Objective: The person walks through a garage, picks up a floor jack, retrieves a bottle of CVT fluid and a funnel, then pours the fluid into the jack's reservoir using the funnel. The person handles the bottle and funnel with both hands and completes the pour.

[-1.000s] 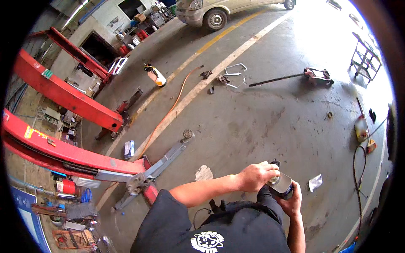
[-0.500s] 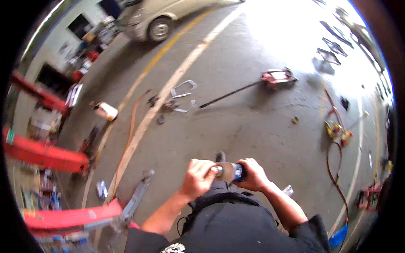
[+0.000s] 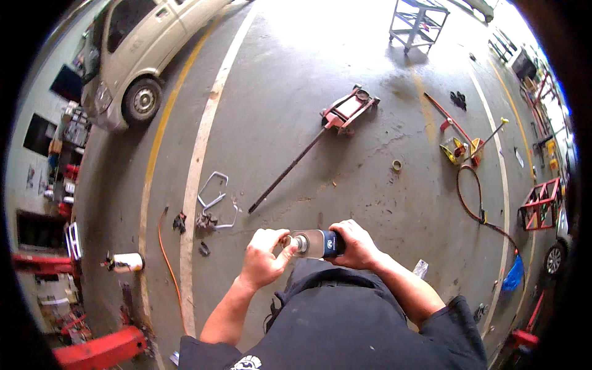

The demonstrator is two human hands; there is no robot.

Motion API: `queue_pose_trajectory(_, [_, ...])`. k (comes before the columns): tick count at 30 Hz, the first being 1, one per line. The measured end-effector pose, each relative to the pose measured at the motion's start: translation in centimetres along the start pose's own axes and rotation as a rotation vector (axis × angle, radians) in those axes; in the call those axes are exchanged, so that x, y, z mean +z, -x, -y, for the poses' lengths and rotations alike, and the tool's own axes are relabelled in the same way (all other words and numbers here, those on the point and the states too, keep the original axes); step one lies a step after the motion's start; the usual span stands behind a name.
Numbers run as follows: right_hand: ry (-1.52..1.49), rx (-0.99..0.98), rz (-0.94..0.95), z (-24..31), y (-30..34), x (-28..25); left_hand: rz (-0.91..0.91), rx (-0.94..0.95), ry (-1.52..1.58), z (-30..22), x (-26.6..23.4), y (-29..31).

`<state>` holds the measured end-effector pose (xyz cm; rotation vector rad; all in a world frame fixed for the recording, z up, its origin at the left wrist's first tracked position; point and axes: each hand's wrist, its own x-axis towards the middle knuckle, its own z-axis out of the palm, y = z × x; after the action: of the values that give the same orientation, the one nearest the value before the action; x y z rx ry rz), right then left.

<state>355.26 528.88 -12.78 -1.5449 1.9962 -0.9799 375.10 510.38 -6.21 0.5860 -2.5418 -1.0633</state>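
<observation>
In front of my waist I hold a small metal can (image 3: 316, 243) on its side, silvery toward the left and dark blue at the right end. My right hand (image 3: 357, 246) is wrapped round the blue end. The fingers and thumb of my left hand (image 3: 261, 256) are closed on the round silver cap (image 3: 300, 244) at the can's left end. Whether the cap is loose or fixed on the can, I cannot tell.
Ahead on the grey floor stands a red floor jack (image 3: 346, 116) with a long dark handle. A van (image 3: 148, 61) is at the far left, a trolley (image 3: 419, 23) far ahead. Hoses, a red lift arm (image 3: 102, 348) and a spray bottle (image 3: 127, 263) lie around.
My view has swung, bringing the trolley and more of the van into sight. The red lift arms have slid toward the lower left. Both hands stay on the can and its cap.
</observation>
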Motion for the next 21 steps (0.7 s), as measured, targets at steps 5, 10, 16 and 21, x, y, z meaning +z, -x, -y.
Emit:
queue_pose_trajectory(5, [-0.026,0.009,-0.037,-3.3,-7.8,-1.4,0.162,-0.013,-0.078,3.1,-2.4,-9.2])
queue_pose_trajectory(10, [-0.049,0.009,0.062,-9.3,-15.9,-2.8,0.2,0.012,-0.088,6.8,-2.2,-17.1])
queue_pose_trajectory(16, [-0.19,-0.071,0.242,-16.7,-28.1,-5.1,0.175,-0.077,-0.198,9.3,-1.9,-26.3])
queue_pose_trajectory(21, [-0.338,-0.191,0.27,-22.7,-36.8,-8.4,0.145,-0.247,-0.266,8.4,-0.7,-35.4])
